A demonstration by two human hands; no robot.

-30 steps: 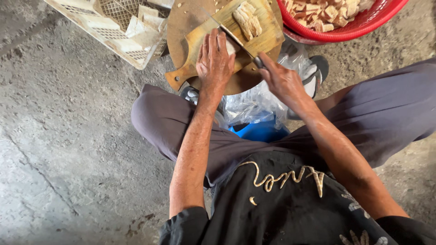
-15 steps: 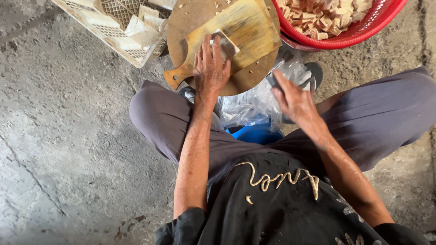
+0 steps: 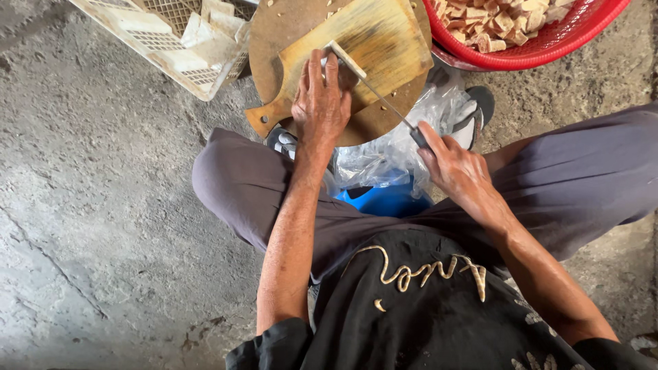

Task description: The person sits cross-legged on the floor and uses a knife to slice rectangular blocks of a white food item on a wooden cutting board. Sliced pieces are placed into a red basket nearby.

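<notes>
A long, thin-bladed knife with a dark handle (image 3: 373,92) lies across a pale wooden cutting board with a short handle (image 3: 384,41), and its long axis runs on a diagonal, from the far left tip down to the near right grip. The right hand (image 3: 456,168) is clamped on the handle at the near right end, just off the edge of the board. The left hand (image 3: 322,103) lies flat, palm down and fingers stretched toward the far side, pressing on the board beside the blade's far tip; whether it touches the blade itself I cannot tell. The two hands are well apart, one at each end of the knife. The left hand is nearer the board's middle.

The board rests on a round brown wooden block (image 3: 274,34). To the far right stands a red plastic basket (image 3: 582,34) filled with pale cut chunks (image 3: 493,20), close to the board's right edge. To the far left lies a white slatted plastic crate (image 3: 157,41). A crumpled clear plastic bag (image 3: 384,154) and a blue container (image 3: 384,202) sit between the person's knees, near the block, on a grey concrete floor (image 3: 96,205).
</notes>
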